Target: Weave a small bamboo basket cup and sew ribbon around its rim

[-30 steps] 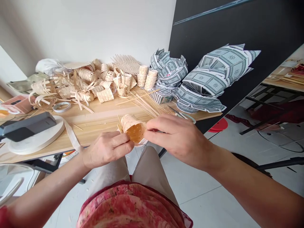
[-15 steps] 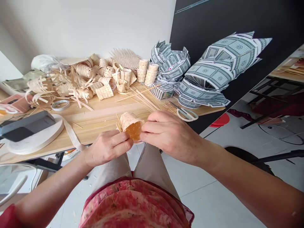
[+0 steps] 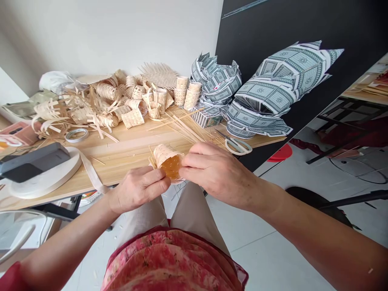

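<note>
A small woven basket (image 3: 165, 155) of pale wood strips is held at the table's front edge, its open mouth tilted toward me. My left hand (image 3: 142, 186) pinches the left side of its rim, where a few thin strip ends stick out. On the right of the rim, my right hand (image 3: 212, 167) grips with thumb and fingers closed; its fingertips partly hide the edge there. The basket's inside looks amber. White-handled scissors (image 3: 239, 146) lie on the table just beyond my right hand.
Loose woven pieces and baskets (image 3: 106, 91) are heaped at the back left, near stacked finished cups (image 3: 192, 96). Thin strips (image 3: 184, 127) lie mid-table. Patterned folded-paper forms (image 3: 266, 95) stand at the right. A phone (image 3: 36, 159) rests on a white tape roll (image 3: 45, 182) at left.
Both hands keep their hold on the basket in nearly the same place. The view has shifted very slightly.
</note>
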A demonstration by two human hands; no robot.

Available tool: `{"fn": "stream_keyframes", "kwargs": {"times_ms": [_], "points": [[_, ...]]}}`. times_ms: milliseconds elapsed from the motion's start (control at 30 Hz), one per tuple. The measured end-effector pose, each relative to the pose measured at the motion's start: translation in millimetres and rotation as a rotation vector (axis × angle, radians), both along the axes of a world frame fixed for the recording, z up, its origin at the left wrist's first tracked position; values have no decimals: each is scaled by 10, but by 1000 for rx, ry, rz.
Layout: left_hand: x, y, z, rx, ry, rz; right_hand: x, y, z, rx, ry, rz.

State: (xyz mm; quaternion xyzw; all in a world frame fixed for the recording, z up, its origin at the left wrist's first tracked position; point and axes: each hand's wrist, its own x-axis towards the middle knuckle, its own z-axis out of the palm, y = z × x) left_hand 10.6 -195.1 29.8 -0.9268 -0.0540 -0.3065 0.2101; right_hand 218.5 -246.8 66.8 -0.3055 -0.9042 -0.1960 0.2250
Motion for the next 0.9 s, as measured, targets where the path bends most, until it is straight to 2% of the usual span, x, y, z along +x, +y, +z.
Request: {"fn": "stream_keyframes", "kwargs": {"times_ms": [467,567,633,800,900], "points": [[14,-8,0,-32,2,-19,4,-14,-15,-35,-12,-7],[24,-12,2,-92,29,-32,12,-10,-25,-45,-11,-4],[44,-13,14,-231,50,-56,31,11,-41,-85,3,5],[142,32,73,-788,120,-160,117,100,-137,-333,100,80],[185,102,91,-997,216,-202,166,138,-203,-485,178,85]]}}
